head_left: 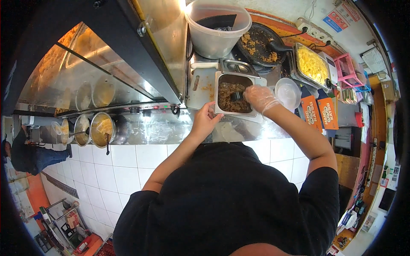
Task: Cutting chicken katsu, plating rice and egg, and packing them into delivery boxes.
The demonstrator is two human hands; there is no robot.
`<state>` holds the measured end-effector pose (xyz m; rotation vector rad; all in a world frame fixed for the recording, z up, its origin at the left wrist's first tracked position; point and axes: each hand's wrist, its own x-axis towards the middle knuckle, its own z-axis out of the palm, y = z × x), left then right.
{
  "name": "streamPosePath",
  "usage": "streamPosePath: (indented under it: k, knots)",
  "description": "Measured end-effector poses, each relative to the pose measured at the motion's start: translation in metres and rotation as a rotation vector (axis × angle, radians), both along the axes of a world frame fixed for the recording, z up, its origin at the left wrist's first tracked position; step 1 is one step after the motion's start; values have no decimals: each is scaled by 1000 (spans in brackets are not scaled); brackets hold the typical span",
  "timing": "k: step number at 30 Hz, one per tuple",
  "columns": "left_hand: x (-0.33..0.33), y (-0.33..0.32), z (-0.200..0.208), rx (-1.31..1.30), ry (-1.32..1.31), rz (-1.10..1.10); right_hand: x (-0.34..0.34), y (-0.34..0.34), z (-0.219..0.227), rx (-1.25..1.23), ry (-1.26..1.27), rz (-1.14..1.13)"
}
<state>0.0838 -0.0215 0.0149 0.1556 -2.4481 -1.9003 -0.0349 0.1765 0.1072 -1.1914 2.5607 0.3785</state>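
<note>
Main hazard, as judged: the rectangular stainless-steel pan (235,114) could have slid or tipped on the pale flat board (204,98) beneath it if the small black scoop (235,97) had been driven hard against a wall while the near-left corner was only lightly braced. Second risk: a fast or overfull lift might have shed the moist brown shredded food (227,88) over the right rim, onto the board or the steel counter (164,123). Loose film at the fingertips could also have dragged in the mix. Positions: scoop sat in the food, towards the pan's right side, its cup just left of the right hand (261,98), which wore a clear plastic glove; those fingers appeared closed about the handle end, over the right rim, though the grasp was partly hidden. Left hand (206,120), bare, was at the near-left corner, thumb along the near edge, other fingers parted by the left wall; whether they pinched the metal or merely rested there, could not make out. Food lay right of the left fingers, left of the gloved ones
</note>
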Motion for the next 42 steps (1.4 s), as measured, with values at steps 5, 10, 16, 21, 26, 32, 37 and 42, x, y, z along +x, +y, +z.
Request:
streamPosePath:
  k: [5,10,16,21,26,32,37,42]
  knots:
    - [-3,1,3,34,-39,-7,-3,4,-25,-5,-21,-176]
    - [-3,-1,-2,68,-39,-9,15,-2,-9,-5,-163,-182]
    - [-4,0,1,79,-55,-25,12,1,-28,-111,-258,-164]
    - [-4,-2,-6,18,12,4,25,1,-13,-240,-251,-94]
    - [-4,-1,2,33,-27,-11,38,0,-21,-297,-138,-75]
    - [-4,-1,0,71,-33,-22,46,1,-18,-334,-95,-92]
    - [-5,-1,1,48,-44,-22,39,3,-17,-401,-158,-142]
    - [-4,1,0,29,-34,-4,24,8,-33,-575,-339,-251]
